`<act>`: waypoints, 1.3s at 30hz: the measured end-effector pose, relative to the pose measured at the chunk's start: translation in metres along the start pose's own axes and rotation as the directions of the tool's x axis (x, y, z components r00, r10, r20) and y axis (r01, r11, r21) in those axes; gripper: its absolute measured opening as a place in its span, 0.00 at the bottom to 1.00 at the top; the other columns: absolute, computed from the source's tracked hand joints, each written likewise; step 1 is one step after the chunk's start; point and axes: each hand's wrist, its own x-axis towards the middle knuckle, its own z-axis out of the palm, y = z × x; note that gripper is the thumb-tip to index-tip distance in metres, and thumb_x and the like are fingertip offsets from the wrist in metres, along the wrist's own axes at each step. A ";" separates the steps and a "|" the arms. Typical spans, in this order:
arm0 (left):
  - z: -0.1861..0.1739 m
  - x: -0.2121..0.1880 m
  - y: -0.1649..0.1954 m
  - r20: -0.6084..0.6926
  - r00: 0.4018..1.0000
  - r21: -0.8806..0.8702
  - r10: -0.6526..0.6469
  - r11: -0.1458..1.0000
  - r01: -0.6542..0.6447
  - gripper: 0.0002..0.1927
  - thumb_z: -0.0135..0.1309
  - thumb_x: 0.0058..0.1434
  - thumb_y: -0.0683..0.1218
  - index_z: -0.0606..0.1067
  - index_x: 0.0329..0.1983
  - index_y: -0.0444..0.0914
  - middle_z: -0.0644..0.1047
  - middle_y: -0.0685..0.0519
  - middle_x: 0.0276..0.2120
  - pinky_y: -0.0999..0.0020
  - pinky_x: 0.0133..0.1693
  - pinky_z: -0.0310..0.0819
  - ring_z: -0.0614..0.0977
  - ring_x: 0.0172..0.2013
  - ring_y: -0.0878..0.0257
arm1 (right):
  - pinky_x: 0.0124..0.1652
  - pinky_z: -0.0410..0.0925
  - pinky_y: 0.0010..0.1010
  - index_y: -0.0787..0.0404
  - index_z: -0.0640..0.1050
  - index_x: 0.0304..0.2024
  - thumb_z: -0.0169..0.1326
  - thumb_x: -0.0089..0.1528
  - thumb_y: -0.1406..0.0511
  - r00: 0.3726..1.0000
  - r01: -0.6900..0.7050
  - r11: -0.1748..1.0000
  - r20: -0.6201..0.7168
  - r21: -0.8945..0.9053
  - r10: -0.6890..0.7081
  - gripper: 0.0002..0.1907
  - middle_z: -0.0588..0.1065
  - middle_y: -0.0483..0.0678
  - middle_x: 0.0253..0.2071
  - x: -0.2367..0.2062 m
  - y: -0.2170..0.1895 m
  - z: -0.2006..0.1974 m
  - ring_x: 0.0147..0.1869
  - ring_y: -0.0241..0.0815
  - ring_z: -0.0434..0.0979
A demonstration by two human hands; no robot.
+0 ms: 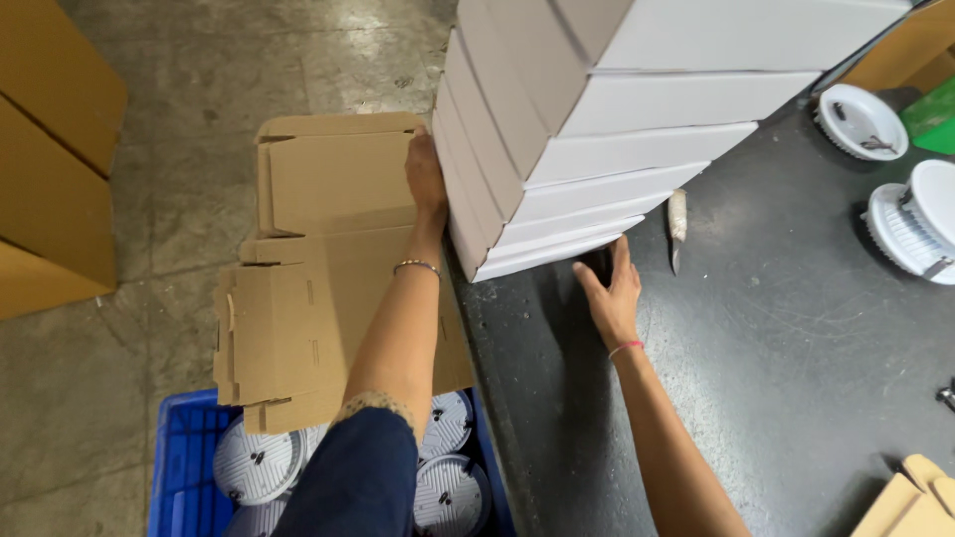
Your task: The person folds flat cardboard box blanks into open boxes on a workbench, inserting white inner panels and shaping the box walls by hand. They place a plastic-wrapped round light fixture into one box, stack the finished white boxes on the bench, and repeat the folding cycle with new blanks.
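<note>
Tall stack of white boxes (pixel 597 129) standing at the surface (pixel 796 328) edge, leaning toward 1 o'clock, left hand (pixel 426 174) pressing flat against its 9 o'clock side, right hand (pixel 612 293) seemingly open-fingered at its base, bare surface spreading toward 4 o'clock.

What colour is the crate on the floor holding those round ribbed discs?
Bright blue. The crate shows in the head view, bottom left, below the left hand's arm.

The tall stack of white cardboard boxes (pixel 607 129) runs past the top edge, so its height is unknown. It hides the fingers of the left hand (pixel 426 179), and the fingers (pixel 622 261) of the right hand (pixel 612 298) partly slip under its shadowed bottom corner. The left arm covers part of the blue plastic crate (pixel 184 467) of round white ribbed discs (pixel 254 465), itself cut by the bottom edge.
</note>
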 end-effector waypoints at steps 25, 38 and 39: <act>0.060 0.079 0.392 0.424 0.900 0.591 0.099 0.723 -0.358 0.14 0.49 0.65 0.50 0.78 0.41 0.36 0.80 0.46 0.39 0.59 0.47 0.75 0.81 0.43 0.53 | 0.74 0.48 0.50 0.62 0.57 0.75 0.37 0.65 0.34 0.957 0.263 0.784 -0.050 0.563 -0.286 0.50 0.61 0.53 0.77 0.188 -0.226 -0.252 0.81 0.52 0.58; 0.040 0.048 0.393 0.526 0.835 0.510 0.161 0.726 -0.461 0.11 0.55 0.59 0.46 0.80 0.43 0.38 0.81 0.49 0.40 0.63 0.46 0.77 0.82 0.43 0.56 | 0.53 0.72 0.36 0.62 0.73 0.58 0.48 0.67 0.46 0.949 0.199 0.850 -0.313 0.488 -0.042 0.29 0.76 0.49 0.52 0.217 -0.227 -0.247 0.52 0.43 0.78; 0.018 0.042 0.389 0.529 0.830 0.499 0.174 0.727 -0.471 0.11 0.56 0.59 0.46 0.80 0.43 0.39 0.81 0.49 0.40 0.63 0.46 0.77 0.82 0.44 0.56 | 0.53 0.72 0.36 0.62 0.74 0.57 0.48 0.68 0.47 0.946 0.162 0.861 -0.325 0.482 0.004 0.29 0.76 0.49 0.51 0.221 -0.222 -0.247 0.53 0.43 0.78</act>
